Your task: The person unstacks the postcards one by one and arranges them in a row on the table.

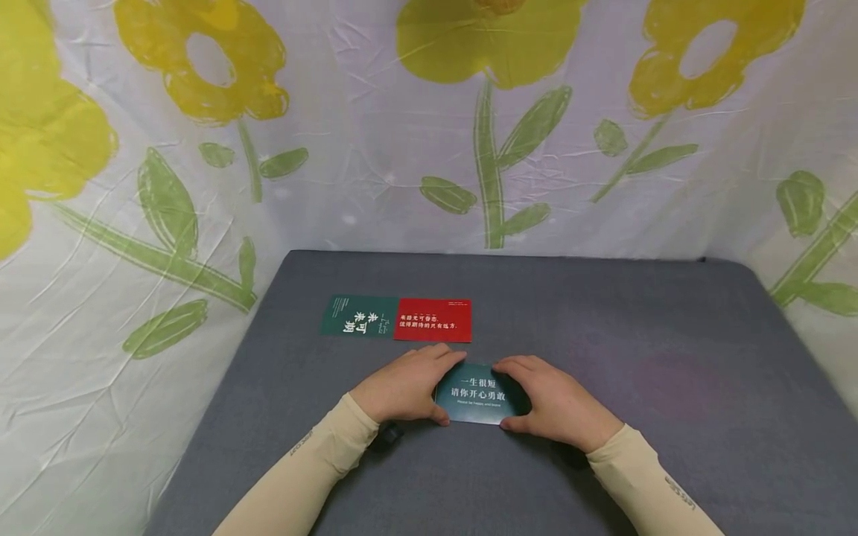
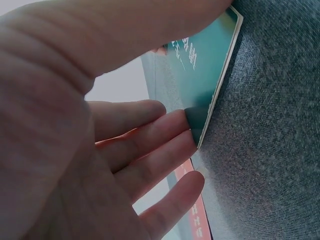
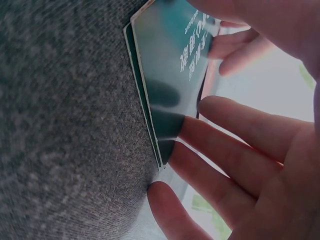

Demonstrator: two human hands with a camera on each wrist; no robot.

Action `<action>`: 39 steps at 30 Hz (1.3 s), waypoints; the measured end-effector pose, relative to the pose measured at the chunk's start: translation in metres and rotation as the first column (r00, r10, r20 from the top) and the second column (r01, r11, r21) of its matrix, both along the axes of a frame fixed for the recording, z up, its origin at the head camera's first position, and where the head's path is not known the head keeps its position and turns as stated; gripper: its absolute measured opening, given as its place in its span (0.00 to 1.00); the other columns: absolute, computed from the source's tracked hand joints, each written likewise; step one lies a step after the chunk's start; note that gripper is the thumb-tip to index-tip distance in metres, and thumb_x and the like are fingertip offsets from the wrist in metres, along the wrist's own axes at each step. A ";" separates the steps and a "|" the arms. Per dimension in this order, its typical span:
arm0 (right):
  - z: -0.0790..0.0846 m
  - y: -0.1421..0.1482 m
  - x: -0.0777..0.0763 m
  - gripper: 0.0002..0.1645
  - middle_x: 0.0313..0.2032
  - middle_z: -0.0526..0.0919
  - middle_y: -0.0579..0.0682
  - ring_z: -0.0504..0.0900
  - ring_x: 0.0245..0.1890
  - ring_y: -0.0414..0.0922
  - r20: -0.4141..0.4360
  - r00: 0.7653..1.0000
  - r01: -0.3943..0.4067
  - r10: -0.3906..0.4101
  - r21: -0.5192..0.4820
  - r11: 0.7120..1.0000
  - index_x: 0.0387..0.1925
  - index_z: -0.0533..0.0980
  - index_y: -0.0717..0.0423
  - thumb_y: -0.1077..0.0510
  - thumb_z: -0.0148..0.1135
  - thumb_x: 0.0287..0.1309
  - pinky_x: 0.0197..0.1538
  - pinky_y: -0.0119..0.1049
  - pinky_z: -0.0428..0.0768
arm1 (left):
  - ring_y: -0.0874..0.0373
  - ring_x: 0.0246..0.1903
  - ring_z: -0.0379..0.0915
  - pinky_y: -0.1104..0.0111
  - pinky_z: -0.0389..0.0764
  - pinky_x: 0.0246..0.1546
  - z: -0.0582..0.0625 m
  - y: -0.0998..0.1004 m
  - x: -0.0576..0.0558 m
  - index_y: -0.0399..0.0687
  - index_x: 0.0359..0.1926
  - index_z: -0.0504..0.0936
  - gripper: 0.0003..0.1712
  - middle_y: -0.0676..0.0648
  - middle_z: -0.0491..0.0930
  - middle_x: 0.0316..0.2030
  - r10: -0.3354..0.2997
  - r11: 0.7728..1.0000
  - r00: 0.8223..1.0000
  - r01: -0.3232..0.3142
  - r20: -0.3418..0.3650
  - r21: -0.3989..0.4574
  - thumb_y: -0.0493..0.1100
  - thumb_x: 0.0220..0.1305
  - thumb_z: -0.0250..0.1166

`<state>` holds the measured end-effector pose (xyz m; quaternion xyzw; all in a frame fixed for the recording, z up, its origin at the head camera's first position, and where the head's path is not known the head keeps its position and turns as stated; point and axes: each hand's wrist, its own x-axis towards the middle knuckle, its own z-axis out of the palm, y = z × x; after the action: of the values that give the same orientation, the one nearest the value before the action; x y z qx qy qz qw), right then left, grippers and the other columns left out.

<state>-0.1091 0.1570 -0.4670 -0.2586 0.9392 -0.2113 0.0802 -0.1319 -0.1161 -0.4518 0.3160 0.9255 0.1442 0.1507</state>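
A small stack of dark green cards (image 1: 477, 412) with white lettering lies near the middle of the table. My left hand (image 1: 410, 383) holds its left end, thumb at the near edge and fingers at the far edge. Mirroring it, my right hand (image 1: 561, 402) spans the right end between thumb and fingers. In the right wrist view the card stack (image 3: 160, 65) shows two slightly offset layers at its edge. The left wrist view shows fingertips (image 2: 182, 145) right at a corner of the card stack (image 2: 210, 60).
Beyond the hands, a green card (image 1: 362, 327) and a red card (image 1: 432, 333) lie side by side, their edges meeting. A grey cloth-covered table (image 1: 603, 313) spreads around them. A white curtain (image 1: 375, 149) with yellow flowers hangs behind and at both sides.
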 end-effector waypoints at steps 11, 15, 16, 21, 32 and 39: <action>0.000 0.000 -0.002 0.47 0.66 0.83 0.50 0.81 0.66 0.50 -0.004 1.000 -0.008 0.008 -0.007 1.000 0.68 0.78 0.52 0.47 0.87 0.47 0.68 0.51 0.83 | 0.56 0.67 0.73 0.53 0.75 0.74 0.000 -0.001 -0.001 0.47 0.80 0.70 0.57 0.49 0.75 0.71 -0.005 1.000 1.000 0.005 -0.002 0.003 0.54 0.54 0.86; 0.002 0.000 -0.003 0.46 0.66 0.83 0.50 0.81 0.65 0.50 -0.005 1.000 -0.011 0.011 -0.007 1.000 0.68 0.78 0.52 0.47 0.87 0.48 0.68 0.51 0.83 | 0.56 0.67 0.72 0.53 0.75 0.75 0.002 -0.002 -0.001 0.47 0.80 0.70 0.57 0.48 0.74 0.72 0.000 1.000 1.000 0.000 0.000 0.008 0.53 0.53 0.86; 0.002 -0.001 -0.003 0.46 0.66 0.83 0.50 0.81 0.65 0.50 -0.006 1.000 -0.012 0.012 -0.009 1.000 0.68 0.78 0.52 0.47 0.87 0.48 0.68 0.51 0.83 | 0.56 0.67 0.72 0.53 0.75 0.75 0.002 -0.002 -0.001 0.47 0.80 0.70 0.57 0.48 0.74 0.72 0.002 1.000 1.000 -0.002 0.000 0.007 0.53 0.53 0.86; 0.001 0.001 -0.002 0.46 0.66 0.82 0.49 0.81 0.65 0.49 0.010 1.000 -0.009 0.009 -0.018 1.000 0.69 0.78 0.51 0.47 0.87 0.48 0.68 0.52 0.83 | 0.55 0.68 0.72 0.52 0.74 0.76 0.001 -0.001 -0.001 0.47 0.80 0.69 0.57 0.48 0.74 0.72 -0.006 1.000 1.000 0.006 0.003 -0.008 0.55 0.54 0.86; 0.002 0.005 -0.005 0.47 0.66 0.83 0.49 0.81 0.65 0.50 0.029 1.000 0.005 -0.004 -0.021 1.000 0.70 0.78 0.51 0.46 0.87 0.49 0.69 0.51 0.82 | 0.52 0.70 0.72 0.52 0.72 0.77 0.000 -0.001 -0.004 0.48 0.80 0.70 0.58 0.47 0.75 0.73 0.021 0.999 1.000 -0.021 0.005 0.039 0.55 0.51 0.87; 0.003 0.009 -0.006 0.48 0.67 0.82 0.49 0.81 0.66 0.49 0.042 0.999 0.008 -0.007 -0.038 0.999 0.71 0.77 0.50 0.45 0.87 0.50 0.70 0.51 0.82 | 0.51 0.72 0.70 0.52 0.72 0.77 0.002 0.000 -0.003 0.51 0.81 0.68 0.60 0.47 0.74 0.75 0.041 0.998 0.999 -0.042 0.016 0.048 0.57 0.51 0.87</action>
<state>-0.1147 0.1658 -0.4642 -0.2520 0.9340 -0.2350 0.0940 -0.1348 -0.1160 -0.4493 0.2993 0.9269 0.1721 0.1469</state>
